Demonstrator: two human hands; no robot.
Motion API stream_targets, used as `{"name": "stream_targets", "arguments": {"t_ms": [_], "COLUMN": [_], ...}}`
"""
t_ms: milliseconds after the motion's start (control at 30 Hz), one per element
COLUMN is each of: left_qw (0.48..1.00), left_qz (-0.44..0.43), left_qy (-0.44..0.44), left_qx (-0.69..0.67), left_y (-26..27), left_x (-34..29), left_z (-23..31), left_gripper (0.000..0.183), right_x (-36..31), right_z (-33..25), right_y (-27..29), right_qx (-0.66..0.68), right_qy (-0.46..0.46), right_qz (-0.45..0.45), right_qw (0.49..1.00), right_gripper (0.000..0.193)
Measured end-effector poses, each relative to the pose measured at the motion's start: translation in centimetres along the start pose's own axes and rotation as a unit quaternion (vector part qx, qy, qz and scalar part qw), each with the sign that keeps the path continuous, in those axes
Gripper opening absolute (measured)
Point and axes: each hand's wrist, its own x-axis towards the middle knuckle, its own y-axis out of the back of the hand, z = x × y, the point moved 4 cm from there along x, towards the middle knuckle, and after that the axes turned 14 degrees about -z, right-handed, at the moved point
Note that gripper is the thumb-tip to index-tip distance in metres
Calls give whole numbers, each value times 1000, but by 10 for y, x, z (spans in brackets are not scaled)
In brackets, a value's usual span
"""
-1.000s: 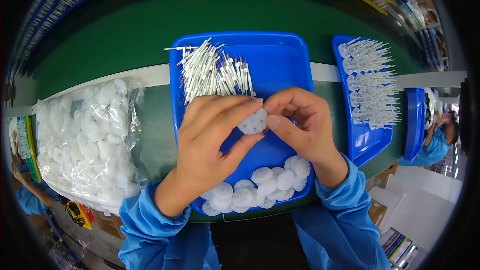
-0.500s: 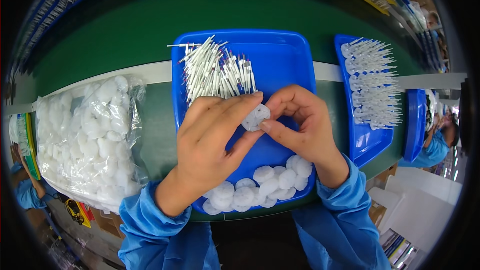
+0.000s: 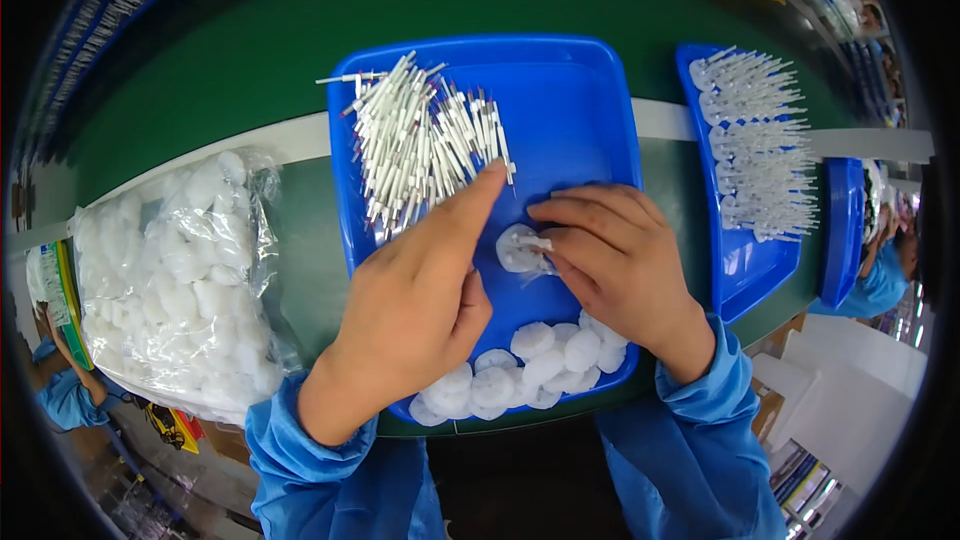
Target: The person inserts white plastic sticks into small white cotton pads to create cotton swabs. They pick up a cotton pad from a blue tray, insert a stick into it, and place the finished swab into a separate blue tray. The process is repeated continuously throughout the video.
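My right hand (image 3: 635, 265) pinches a small white translucent disc (image 3: 519, 249) over the middle of a blue tray (image 3: 570, 120). My left hand (image 3: 405, 305) has its index finger stretched out, the tip at the near right end of a pile of thin white sticks (image 3: 415, 145) with dark reddish tips. The left thumb stands apart from that finger; its other fingers are mostly hidden beneath the hand. Whether the fingertip presses on a stick is hard to see. Along the tray's near edge lie several loose white discs (image 3: 541, 368).
On the left sits a clear plastic bag (image 3: 170, 285) full of white discs. To the right, a second blue tray (image 3: 745, 275) holds rows of sticks fitted with discs. Another blue tray (image 3: 843, 230) stands beyond it, near a co-worker's blue sleeve (image 3: 885, 285).
My left hand has let go of the disc and moved its index finger to the sticks. The disc stays in my right hand, now turned and looking crumpled. The view has shifted slightly.
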Motion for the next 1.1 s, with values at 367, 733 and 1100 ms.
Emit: {"name": "stream_targets", "arguments": {"t_ms": [367, 733, 1100], "left_qw": [997, 988, 988], "left_qz": [-30, 8, -26], "left_qy": [-13, -4, -10], "left_qx": [70, 153, 152], "left_y": [-7, -14, -16], "left_x": [3, 9, -34], "left_z": [-2, 6, 6], "left_gripper": [23, 16, 28], "right_x": [1, 0, -175], "right_z": [3, -5, 26], "right_y": [1, -8, 69], "right_qx": [29, -33, -46], "right_qy": [-2, -29, -255], "right_qz": [-26, -6, 280], "right_qw": [999, 999, 924], "right_gripper": [29, 14, 20]}}
